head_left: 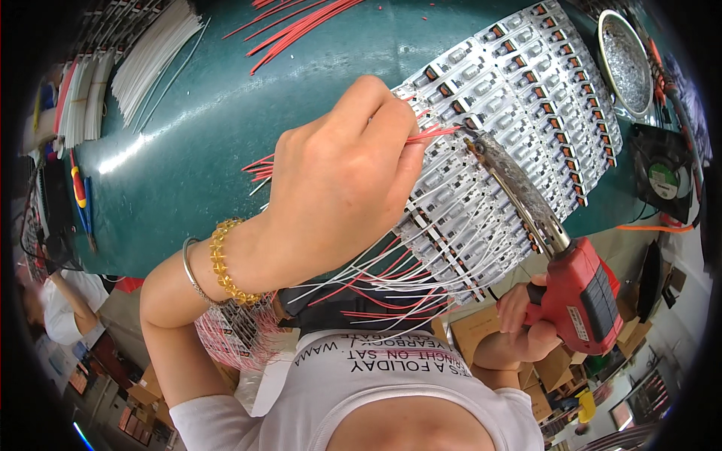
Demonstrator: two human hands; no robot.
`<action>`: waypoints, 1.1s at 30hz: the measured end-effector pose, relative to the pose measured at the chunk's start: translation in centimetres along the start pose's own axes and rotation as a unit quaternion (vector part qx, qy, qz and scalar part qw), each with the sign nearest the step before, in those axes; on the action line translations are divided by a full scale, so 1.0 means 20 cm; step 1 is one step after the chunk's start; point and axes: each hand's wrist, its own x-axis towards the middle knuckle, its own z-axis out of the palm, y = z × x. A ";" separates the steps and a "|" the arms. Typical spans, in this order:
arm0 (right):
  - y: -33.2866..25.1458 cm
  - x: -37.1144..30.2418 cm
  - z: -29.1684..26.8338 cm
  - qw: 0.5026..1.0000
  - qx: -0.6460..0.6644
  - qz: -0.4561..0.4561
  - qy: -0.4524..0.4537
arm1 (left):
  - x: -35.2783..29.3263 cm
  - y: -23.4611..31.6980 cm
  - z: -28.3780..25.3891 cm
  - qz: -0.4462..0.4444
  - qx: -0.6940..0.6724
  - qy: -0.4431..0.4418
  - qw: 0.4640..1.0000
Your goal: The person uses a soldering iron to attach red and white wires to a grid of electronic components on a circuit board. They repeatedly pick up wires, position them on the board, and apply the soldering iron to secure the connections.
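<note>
Closest to the body, at the lower right, the right hand (519, 319) is wrapped tight around the grip of a red soldering gun (583, 293), whose long metal barrel (515, 188) slants up and left to a tip just beside the left hand's fingers. Slightly farther out, the left hand (338, 180), with a yellow bead bracelet (223, 263) and a thin metal bangle (192, 270) on its wrist, is pinched shut on a short red wire (432, 134), held against a panel of white circuit strips (511, 113). That panel lies on the green tabletop (195, 128), with red and white wire leads (376, 289) hanging off its near edge. Beyond, loose red wires (301, 26) lie at the top, white wire bundles (147, 60) at the far left, a round metal tin (624, 60) and a small black fan (662, 177) at the right.
</note>
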 end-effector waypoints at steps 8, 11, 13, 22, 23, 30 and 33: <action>0.00 -0.02 -0.02 0.999 0.014 0.029 -0.022 | 0.00 0.00 -0.02 0.020 -0.003 0.000 1.000; -0.01 0.01 -0.03 0.999 0.023 0.019 -0.040 | 0.05 -0.04 -0.10 0.106 0.022 0.070 0.992; -0.01 -0.01 -0.03 0.999 0.035 0.026 -0.011 | 0.07 -0.03 -0.12 0.125 0.017 0.084 0.989; 0.08 -0.03 -0.15 0.994 0.055 -0.019 -0.088 | 0.00 0.04 0.01 0.008 -0.022 -0.011 1.000; 0.10 -0.03 -0.17 0.993 0.047 -0.025 -0.107 | -0.01 0.03 0.02 0.007 -0.020 -0.008 1.000; 0.01 -0.05 -0.07 0.998 0.027 0.052 -0.027 | -0.02 0.04 0.05 0.045 0.035 0.009 0.998; 0.02 -0.05 -0.06 0.998 0.014 0.055 -0.028 | -0.02 0.03 0.06 0.051 0.039 0.021 0.998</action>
